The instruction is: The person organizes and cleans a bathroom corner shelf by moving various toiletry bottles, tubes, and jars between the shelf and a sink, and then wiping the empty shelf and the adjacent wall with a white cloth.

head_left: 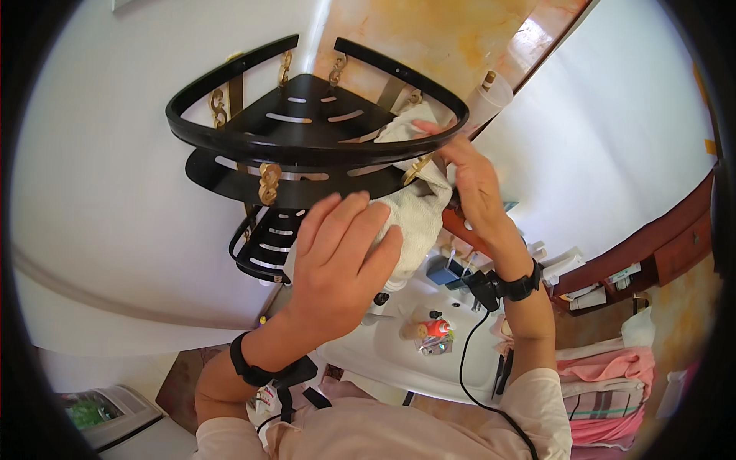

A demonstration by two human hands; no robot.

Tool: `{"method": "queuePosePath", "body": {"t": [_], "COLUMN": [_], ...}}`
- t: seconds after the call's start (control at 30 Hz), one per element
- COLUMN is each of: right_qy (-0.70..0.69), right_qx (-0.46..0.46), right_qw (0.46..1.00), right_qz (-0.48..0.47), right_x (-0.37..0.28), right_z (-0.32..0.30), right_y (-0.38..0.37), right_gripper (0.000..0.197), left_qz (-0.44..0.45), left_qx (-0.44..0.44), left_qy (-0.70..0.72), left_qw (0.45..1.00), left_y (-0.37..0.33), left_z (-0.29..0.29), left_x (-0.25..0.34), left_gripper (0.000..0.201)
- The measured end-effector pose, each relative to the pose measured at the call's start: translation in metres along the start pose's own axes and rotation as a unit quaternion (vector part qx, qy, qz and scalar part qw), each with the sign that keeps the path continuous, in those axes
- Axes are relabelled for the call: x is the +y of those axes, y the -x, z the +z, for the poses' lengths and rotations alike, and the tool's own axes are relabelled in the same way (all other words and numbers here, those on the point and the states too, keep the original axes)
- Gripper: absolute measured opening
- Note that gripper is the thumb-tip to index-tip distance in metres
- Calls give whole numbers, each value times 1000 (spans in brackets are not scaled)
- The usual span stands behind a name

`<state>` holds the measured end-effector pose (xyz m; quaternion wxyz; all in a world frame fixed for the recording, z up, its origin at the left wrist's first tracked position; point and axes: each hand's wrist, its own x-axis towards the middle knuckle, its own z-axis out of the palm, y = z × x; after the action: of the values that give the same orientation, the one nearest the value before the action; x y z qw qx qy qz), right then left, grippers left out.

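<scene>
A black corner shelf with gold scroll ornaments hangs in the wall corner, its slotted plate inside a curved rail. A white cloth drapes over the right end of the shelf, part on the plate and part hanging below. My right hand is at that end, fingers reaching past the rail and closed on the cloth. My left hand is raised below the shelf's front edge, fingers stretched and apart, with the cloth behind its thumb side. Its palm is hidden, and whether the fingertips touch the shelf is unclear.
A second black shelf hangs lower down. Below is a white sink with a red-capped bottle. A blue cup stands by the sink, and a translucent cup is at upper right. Pink towels hang at right.
</scene>
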<state>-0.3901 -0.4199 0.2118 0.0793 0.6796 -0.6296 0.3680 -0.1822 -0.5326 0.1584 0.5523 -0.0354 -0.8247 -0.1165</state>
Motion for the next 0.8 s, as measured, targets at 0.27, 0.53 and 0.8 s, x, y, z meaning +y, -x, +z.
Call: {"method": "queuePosePath", "body": {"t": [0.27, 0.53, 0.8], "right_qy": [125, 38, 143], "right_qx": [-54, -46, -59], "right_qw": [990, 998, 988], "right_qz": [-45, -11, 0], "right_x": [-5, -10, -9], "right_z": [9, 17, 10], "right_y": [-17, -13, -15], "right_gripper": [43, 41, 48], "left_qz": [-36, -52, -22], "left_qx": [-49, -63, -54], "left_qy": [-107, -91, -103], "left_qw": [992, 992, 993], "left_y": [-7, -3, -1], "left_z": [13, 17, 20], "left_x": [-3, -1, -7], "left_gripper": [8, 6, 11]}}
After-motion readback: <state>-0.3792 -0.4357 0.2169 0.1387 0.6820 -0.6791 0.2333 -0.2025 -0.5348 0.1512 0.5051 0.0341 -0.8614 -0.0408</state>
